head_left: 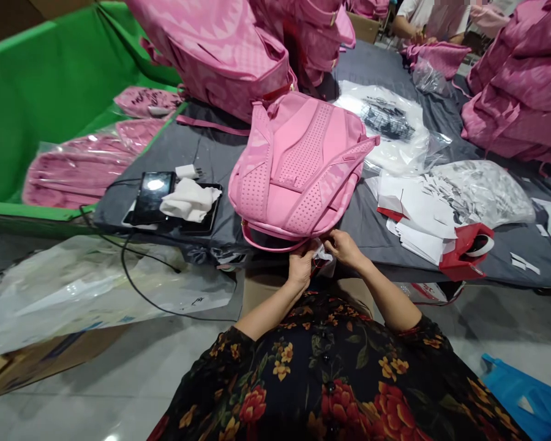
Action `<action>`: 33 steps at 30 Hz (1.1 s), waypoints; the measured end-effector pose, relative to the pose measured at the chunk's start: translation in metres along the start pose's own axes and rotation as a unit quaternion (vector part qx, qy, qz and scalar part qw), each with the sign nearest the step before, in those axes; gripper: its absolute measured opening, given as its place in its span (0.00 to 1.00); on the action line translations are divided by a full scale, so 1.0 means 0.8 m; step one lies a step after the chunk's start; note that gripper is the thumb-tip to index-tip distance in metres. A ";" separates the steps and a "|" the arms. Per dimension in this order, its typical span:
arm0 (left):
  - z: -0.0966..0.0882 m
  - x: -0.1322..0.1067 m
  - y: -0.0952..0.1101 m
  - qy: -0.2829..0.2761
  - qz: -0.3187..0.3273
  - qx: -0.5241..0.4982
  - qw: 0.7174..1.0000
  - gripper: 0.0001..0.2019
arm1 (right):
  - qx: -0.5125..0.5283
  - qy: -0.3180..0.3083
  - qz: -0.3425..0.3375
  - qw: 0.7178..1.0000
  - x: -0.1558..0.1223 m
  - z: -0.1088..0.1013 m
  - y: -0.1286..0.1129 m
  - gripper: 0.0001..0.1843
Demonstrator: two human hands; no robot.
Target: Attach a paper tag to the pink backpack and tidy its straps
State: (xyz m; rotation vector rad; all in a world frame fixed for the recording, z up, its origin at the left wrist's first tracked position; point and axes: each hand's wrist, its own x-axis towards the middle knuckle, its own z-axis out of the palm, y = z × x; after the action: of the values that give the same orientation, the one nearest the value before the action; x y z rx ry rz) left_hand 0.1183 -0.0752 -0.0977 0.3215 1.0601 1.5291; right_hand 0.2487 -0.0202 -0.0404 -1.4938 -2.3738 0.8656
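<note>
Item 1, pink backpack (298,168): lies back-panel up on the grey worktop (376,226), its top handle at the near edge, just above my hands.

Item 2, left hand (302,264): fingers curled and pinching a small clear-wrapped tag (322,260) at the worktop's near edge, just under the backpack's handle.

Item 3, right hand (344,246): fingertips drawn together on the same tag from the other side, touching it; the two hands nearly meet.

Item 4, stack of white paper cards (417,223) with a red-edged holder (466,251): to my right on the worktop, apart from the backpack.

Item 5, dark tablets (153,197) with a white cloth (189,199) lying on them: to my left, cable trailing off the edge.

Item 6, further pink backpacks (220,52): piled behind and at far right. Bagged pink ones (80,168) lie in the green bin (37,92) at left.

Progress, as I judge it: the tag is in hand but I cannot tell whether it is yet fastened to the handle; the backpack is unbagged, with the bagged ones suggesting that step remains.
</note>
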 end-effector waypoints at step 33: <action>-0.115 -0.006 0.248 -0.313 -0.082 0.336 0.885 0.23 | 0.381 -0.277 0.126 0.873 -0.110 -0.046 0.078 0.31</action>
State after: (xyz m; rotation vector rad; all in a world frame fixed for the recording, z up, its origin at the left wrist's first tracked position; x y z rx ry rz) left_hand -0.0738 -0.0998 0.0039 1.0983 1.0150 0.7591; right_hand 0.3540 -0.0635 -0.0352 -1.3087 -1.7214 2.2161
